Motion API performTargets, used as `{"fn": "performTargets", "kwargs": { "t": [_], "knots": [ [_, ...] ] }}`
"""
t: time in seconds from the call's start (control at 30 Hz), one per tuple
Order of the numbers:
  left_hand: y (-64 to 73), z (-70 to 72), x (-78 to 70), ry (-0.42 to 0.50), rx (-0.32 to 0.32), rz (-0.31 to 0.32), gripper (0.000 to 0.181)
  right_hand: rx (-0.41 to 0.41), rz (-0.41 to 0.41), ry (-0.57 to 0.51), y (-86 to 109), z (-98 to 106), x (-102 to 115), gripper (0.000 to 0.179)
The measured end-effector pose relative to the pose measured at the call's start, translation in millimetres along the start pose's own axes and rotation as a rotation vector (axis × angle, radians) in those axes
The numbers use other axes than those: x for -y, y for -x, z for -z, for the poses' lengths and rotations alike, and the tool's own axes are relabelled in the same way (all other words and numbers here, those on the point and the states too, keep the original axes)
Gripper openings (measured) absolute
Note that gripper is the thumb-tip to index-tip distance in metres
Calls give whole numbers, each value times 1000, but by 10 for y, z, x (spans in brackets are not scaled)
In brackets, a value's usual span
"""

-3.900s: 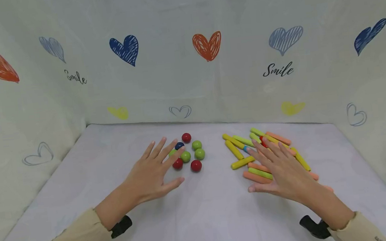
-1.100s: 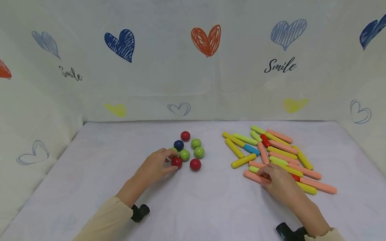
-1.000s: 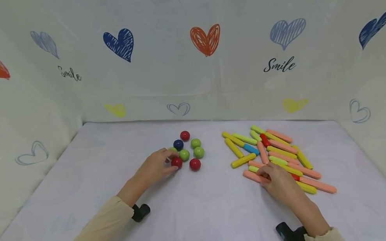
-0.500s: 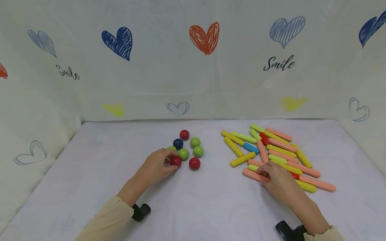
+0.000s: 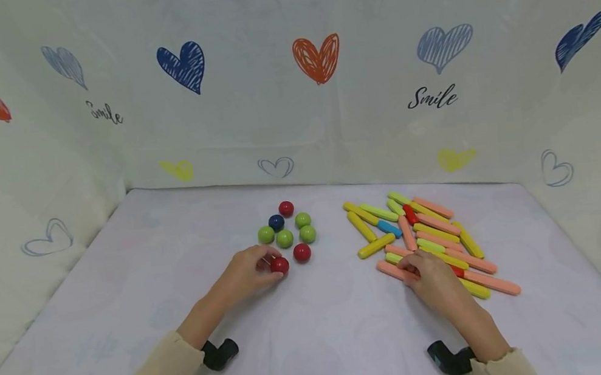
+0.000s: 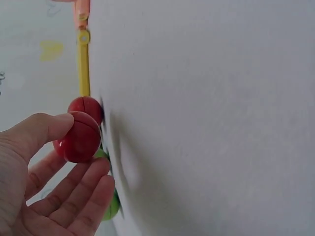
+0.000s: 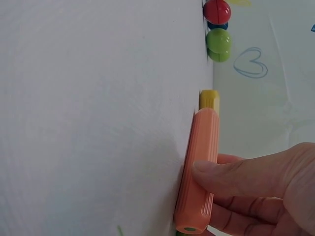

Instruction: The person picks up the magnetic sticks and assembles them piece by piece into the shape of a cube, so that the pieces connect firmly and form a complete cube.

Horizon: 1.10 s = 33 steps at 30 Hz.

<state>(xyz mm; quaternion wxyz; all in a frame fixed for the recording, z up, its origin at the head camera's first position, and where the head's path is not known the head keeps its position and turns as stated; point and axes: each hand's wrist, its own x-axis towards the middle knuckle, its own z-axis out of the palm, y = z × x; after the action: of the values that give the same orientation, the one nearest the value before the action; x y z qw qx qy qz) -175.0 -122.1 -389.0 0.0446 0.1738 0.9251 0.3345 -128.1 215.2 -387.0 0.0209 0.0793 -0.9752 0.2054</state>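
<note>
In the head view my left hand (image 5: 247, 272) pinches a glossy red ball (image 5: 279, 266) between thumb and fingers, on the near side of the ball group. The left wrist view shows the thumb on top of this seamed ball (image 6: 81, 140), another red ball (image 6: 86, 108) close behind it. My right hand (image 5: 435, 277) pinches a salmon-orange ridged plastic stick (image 5: 392, 270) at the near left of the stick pile. In the right wrist view the thumb presses along this stick (image 7: 199, 169), which lies along the tabletop; the other fingers are mostly hidden behind it.
Several green balls (image 5: 284, 238), a dark blue ball (image 5: 276, 222) and two more red balls (image 5: 302, 253) lie beyond the left hand. Yellow, orange, green, red and blue sticks (image 5: 436, 233) spread across the right. A heart-printed cloth wall (image 5: 254, 113) stands behind the white tabletop (image 5: 317, 344).
From hovering with spread fingers, both hands came down to a ball and a stick. Lately the left hand drew its red ball nearer, away from the green balls; the right hand stays put.
</note>
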Motion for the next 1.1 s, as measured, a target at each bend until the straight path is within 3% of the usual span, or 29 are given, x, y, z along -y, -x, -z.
{"fn": "performTargets", "kwargs": {
  "t": [0.17, 0.4, 0.67, 0.83, 1.1],
  "knots": [
    [115, -66, -32, 37, 8, 42, 30, 8, -20, -20, -9, -12, 3, 18],
    [248, -123, -93, 88, 15, 27, 28, 1, -33, -25, -17, -10, 13, 18],
    [324, -179, -164, 138, 89, 45, 27, 20, -53, -33, -10, 1, 32, 21],
    [346, -192, -214, 131, 149, 49, 28, 15, -49, -24, -9, 7, 39, 20],
    [388, -197, -259, 83, 187, 20, 26, 17, -49, -14, -10, 2, 44, 21]
  ]
}}
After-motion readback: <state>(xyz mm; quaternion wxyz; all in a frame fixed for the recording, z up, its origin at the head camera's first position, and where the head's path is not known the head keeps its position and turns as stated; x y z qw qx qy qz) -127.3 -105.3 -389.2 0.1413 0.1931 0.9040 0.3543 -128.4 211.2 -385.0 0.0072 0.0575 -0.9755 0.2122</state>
